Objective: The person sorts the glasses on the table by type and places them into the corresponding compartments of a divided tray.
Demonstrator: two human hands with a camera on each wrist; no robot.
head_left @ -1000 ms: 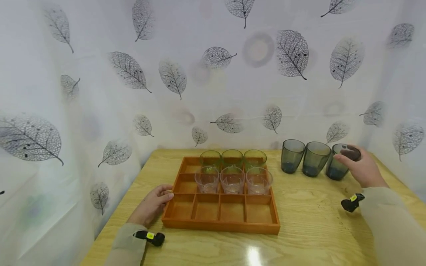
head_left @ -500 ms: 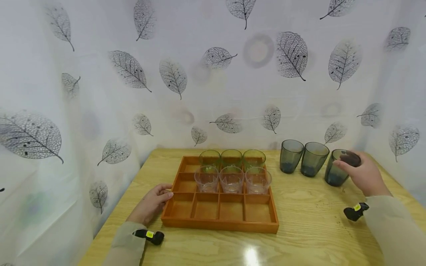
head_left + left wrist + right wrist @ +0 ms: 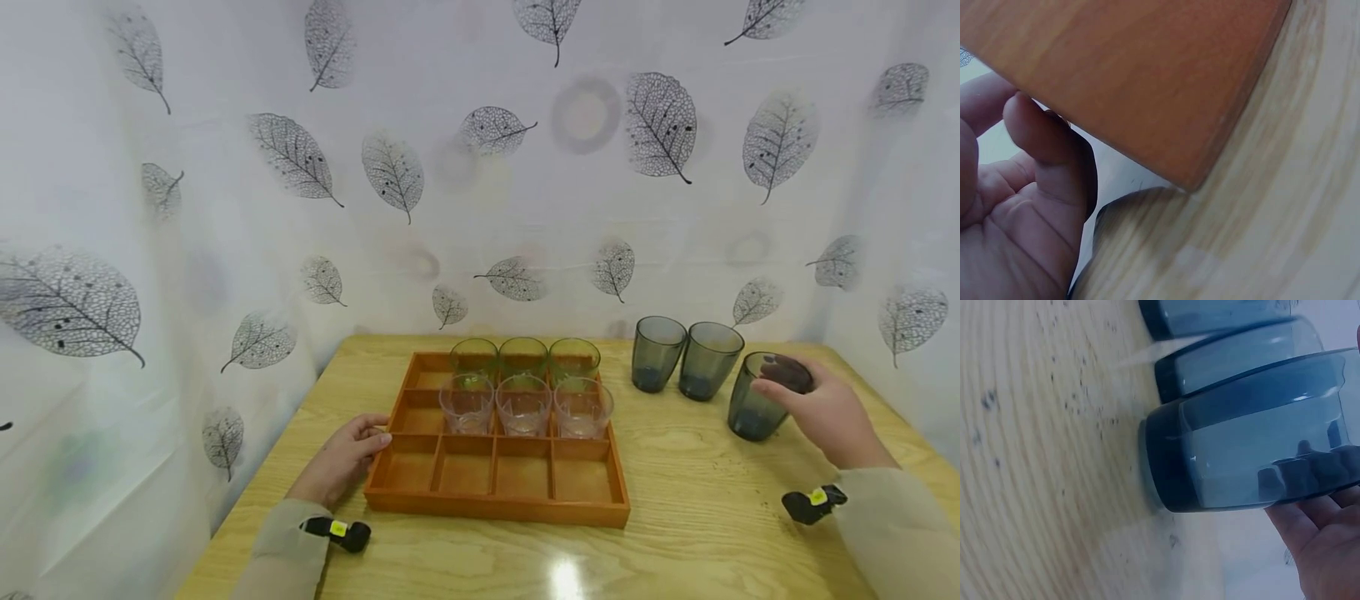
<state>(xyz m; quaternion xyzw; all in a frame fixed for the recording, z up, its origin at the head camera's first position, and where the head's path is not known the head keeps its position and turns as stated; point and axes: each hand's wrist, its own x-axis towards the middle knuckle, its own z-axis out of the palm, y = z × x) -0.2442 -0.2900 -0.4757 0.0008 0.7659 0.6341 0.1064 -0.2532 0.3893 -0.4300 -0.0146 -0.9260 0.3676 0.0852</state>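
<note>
My right hand grips a dark grey-blue glass tumbler near its rim, fingers and thumb around it. In the right wrist view the tumbler stands mouth up, its base at or just above the table; I cannot tell if it touches. My left hand rests against the left edge of a wooden compartment tray, thumb and fingertips touching its side. The left wrist view shows the thumb at the edge of the tray wall.
Two more dark tumblers, one left of the other, stand at the table's back right. Green glasses fill three back-row compartments, and clear glasses three middle-row ones. A leaf-print curtain hangs behind the table.
My right hand has drawn the dark tumbler toward the front, away from the other two. The left hand and the tray have stayed in place.
</note>
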